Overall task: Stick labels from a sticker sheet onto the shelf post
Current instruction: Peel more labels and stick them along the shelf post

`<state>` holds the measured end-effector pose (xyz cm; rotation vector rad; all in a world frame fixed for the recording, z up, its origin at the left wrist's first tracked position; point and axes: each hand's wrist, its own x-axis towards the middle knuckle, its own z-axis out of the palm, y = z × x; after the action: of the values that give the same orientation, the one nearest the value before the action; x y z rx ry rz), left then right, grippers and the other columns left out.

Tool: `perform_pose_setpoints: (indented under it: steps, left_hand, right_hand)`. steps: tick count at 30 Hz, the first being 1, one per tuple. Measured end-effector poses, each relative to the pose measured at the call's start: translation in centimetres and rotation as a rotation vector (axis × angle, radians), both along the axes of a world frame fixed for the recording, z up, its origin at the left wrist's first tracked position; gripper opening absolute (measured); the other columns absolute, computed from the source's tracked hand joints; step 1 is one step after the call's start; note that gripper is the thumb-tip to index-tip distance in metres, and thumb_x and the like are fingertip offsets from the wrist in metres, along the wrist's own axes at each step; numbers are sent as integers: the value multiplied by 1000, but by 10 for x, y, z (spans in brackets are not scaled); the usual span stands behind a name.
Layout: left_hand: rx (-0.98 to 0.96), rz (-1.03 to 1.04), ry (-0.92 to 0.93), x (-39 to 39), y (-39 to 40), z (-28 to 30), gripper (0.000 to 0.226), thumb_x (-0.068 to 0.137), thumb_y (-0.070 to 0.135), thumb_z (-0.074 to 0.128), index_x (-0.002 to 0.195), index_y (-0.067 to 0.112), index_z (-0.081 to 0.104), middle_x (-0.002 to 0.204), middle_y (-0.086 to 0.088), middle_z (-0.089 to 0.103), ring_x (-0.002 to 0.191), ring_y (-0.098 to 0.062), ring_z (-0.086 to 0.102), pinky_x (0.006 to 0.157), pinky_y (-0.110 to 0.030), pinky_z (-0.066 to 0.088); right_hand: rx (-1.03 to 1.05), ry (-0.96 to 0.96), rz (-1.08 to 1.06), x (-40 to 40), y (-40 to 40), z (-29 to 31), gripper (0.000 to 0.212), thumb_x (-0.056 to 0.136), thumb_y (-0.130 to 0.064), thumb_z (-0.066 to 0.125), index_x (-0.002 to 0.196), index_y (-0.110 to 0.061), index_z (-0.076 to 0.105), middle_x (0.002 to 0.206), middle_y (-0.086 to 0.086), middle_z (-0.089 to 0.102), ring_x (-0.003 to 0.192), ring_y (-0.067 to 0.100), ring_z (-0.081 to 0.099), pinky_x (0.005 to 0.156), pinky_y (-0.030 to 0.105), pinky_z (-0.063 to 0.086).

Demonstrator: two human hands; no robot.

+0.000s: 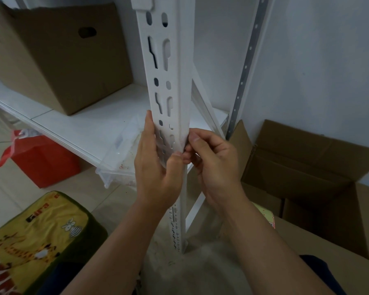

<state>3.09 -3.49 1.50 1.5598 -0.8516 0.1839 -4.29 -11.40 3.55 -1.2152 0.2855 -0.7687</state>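
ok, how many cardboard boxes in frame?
3. One closed box on the shelf, upper left; one open box on the floor at right; another box at the lower right corner, partly cut off. More may be hidden.

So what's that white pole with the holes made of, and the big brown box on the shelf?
The shelf post looks like metal painted matte white: it is thin, folded at a sharp corner, with neatly punched slots. The brown box looks like plain cardboard: dull brown, creased edges and a cut-out handle hole. Neither can be confirmed by look alone.

left hand (156, 167) holds clear sheet (165, 145) against shelf post (170, 81) | right hand (213, 165) pinches its edge
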Motion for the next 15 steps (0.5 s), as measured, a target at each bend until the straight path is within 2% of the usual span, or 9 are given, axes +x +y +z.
perform_pose_setpoints:
  steps: [4, 6, 7, 9, 11, 13, 15]
  left_hand:
    - [5, 14, -4, -2, 0, 2, 81, 78, 34, 41, 152, 4, 26, 115, -35, 55, 86, -49, 56, 67, -28, 43]
    - [1, 22, -13, -4, 0, 4, 81, 78, 34, 41, 152, 4, 26, 116, -37, 54, 88, -53, 55, 66, -32, 46]
    - [-2, 23, -16, -5, 0, 5, 81, 78, 34, 41, 152, 5, 25, 117, -36, 54, 90, -55, 54, 67, -35, 48]
    - [-2, 32, -25, -6, 0, 6, 81, 78, 35, 40, 152, 5, 25, 118, -36, 54, 90, -57, 54, 66, -26, 46]
    - [5, 49, -36, -6, 0, 6, 82, 79, 36, 40, 152, 5, 25, 121, -33, 55, 91, -55, 55, 65, -17, 43]
    - [11, 58, -47, -5, 0, 6, 82, 78, 37, 40, 152, 5, 25, 125, -29, 55, 93, -54, 56, 66, -20, 44]
    - [3, 41, -51, -5, 0, 5, 82, 79, 37, 40, 153, 5, 24, 129, -24, 54, 94, -52, 57, 68, -25, 47]
  right_hand:
    - [-100, 76, -55, 1, 2, 2, 15, 96, -11, 55, 89, -16, 68, 64, -7, 60, 59, 7, 54, 59, 20, 50]
    - [-154, 110, -106, 4, 4, 1, 14, 97, -13, 55, 88, -18, 65, 63, -15, 60, 59, 0, 53, 57, 16, 47]
    - [-187, 117, -133, 5, 5, 0, 14, 97, -14, 54, 88, -19, 63, 67, -15, 61, 61, 1, 56, 58, 17, 49]
    - [-294, 131, -190, 7, 8, -1, 14, 99, -17, 52, 88, -24, 58, 78, -11, 62, 73, 9, 62, 65, 25, 56]
    - [-400, 156, -236, 8, 10, -1, 16, 100, -20, 49, 87, -28, 52, 83, -10, 59, 84, 12, 61, 70, 29, 57]
    - [-441, 184, -255, 8, 10, -1, 17, 101, -21, 46, 86, -29, 48, 82, -12, 56, 85, 11, 60, 70, 30, 56]
    - [-380, 183, -221, 9, 10, -1, 16, 102, -21, 44, 87, -25, 51, 81, -7, 57, 78, 16, 60, 68, 34, 55]
